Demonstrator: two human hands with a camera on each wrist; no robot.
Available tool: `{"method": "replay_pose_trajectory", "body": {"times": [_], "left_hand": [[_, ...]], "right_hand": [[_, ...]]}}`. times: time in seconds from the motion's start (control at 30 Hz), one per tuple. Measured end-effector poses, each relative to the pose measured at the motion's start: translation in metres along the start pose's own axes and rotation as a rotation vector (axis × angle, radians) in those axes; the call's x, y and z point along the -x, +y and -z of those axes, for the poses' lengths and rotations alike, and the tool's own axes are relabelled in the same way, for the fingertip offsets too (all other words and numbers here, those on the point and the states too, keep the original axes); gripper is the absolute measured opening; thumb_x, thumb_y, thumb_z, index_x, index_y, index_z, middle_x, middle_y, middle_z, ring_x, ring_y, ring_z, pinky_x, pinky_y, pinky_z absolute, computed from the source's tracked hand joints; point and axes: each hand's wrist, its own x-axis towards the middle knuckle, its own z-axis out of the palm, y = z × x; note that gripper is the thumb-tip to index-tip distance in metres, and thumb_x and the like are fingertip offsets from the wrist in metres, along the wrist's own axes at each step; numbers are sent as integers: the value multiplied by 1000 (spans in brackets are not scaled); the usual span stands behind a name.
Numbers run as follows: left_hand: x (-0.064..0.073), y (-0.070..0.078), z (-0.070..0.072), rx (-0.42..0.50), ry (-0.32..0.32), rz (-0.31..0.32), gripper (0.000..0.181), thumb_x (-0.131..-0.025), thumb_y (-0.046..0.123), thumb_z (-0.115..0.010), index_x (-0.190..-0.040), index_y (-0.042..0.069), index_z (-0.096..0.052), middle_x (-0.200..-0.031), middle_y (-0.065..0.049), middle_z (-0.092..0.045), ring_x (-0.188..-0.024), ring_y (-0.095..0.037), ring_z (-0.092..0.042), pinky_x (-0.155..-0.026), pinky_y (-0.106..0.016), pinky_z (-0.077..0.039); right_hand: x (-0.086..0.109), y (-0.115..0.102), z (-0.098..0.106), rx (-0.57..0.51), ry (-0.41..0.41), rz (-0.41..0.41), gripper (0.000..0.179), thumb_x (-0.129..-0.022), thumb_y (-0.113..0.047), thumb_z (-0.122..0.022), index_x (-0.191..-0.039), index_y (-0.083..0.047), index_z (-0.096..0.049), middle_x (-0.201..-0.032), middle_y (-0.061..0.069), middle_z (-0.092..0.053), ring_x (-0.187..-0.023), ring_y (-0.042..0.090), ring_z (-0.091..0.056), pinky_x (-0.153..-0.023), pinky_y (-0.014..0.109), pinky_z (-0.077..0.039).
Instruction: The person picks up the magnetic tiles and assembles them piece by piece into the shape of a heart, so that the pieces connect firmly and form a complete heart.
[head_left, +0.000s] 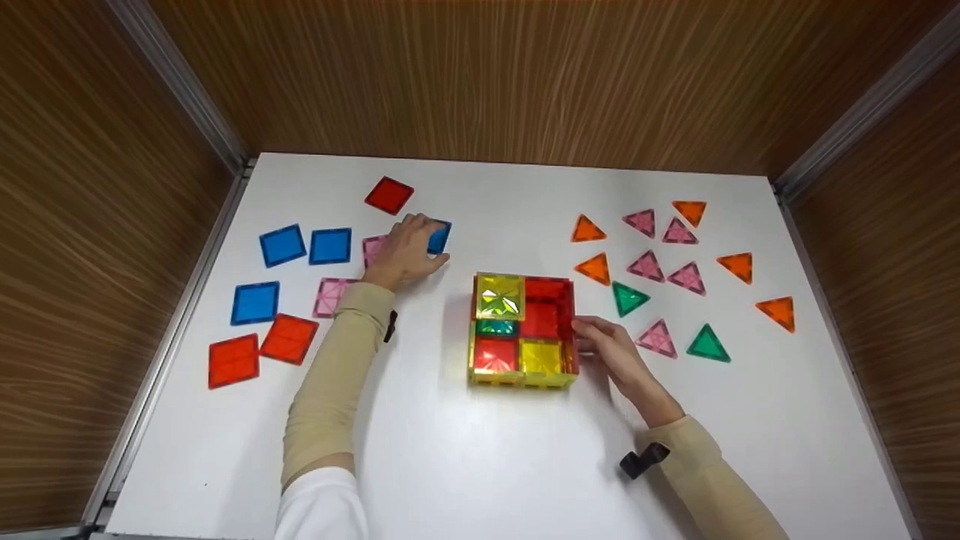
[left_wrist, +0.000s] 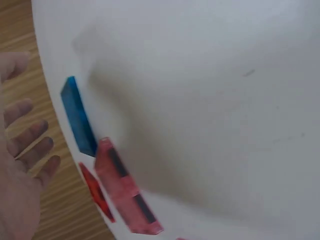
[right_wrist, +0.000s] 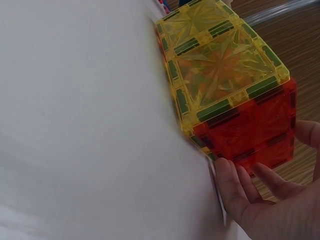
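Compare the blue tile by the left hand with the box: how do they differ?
The blue tile is one thin piece; the box joins many. The blue tile is one colour; the box shows red and yellow. The blue tile is smaller than the box. Both have straight edges.

Glossy plastic is being shown by the box [right_wrist: 227,75], wood grain by the panels [head_left: 480,82], matt cloth by the sleeves [head_left: 326,394].

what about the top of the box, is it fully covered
No, beyond the yellow tile at one corner, the box stands open.
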Motion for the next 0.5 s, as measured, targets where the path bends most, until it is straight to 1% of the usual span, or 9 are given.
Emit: {"method": "replay_pose_trajectory", "body": {"times": [0.1,0.23,0.37,0.5], "left_hand": [[-6,-5,-6,-27,2,37,72,-99,50,-67,-159,16,-45,-163,-12,-42,-148,-32,-39,-129,-52,-34],[-14,-9,-10,-58,-9,61,73,-100,49,-65,-161,16,-42,-168,-13,-35,-152,-34,-35,-130,-54,-31],[-20,-8,-14,-59,-49,83,74,-101,47,-62,-163,14,-38,-172,-14,-28,-157,-35,-29,-132,-54,-28],[-24,-4,-13,-79,-76,81,74,-101,45,-62,-163,12,-38,-171,-16,-30,-156,-36,-31,-132,-54,-29]], "right_hand": [[0,-1,1,6,-1,12,61,-108,-43,-57,-153,-2,-50,-147,20,-60,-102,13,-70,-94,17,-57],[-1,1,1,0,2,15,60,-108,-42,-57,-151,-1,-51,-146,21,-61,-100,12,-71,-93,19,-58],[-1,2,-1,-2,8,6,61,-107,-44,-58,-150,-1,-52,-143,18,-63,-99,12,-71,-94,18,-58],[-1,1,-2,1,11,-2,62,-107,-45,-59,-150,-2,-52,-142,16,-64,-101,13,-70,-94,19,-58]]}}
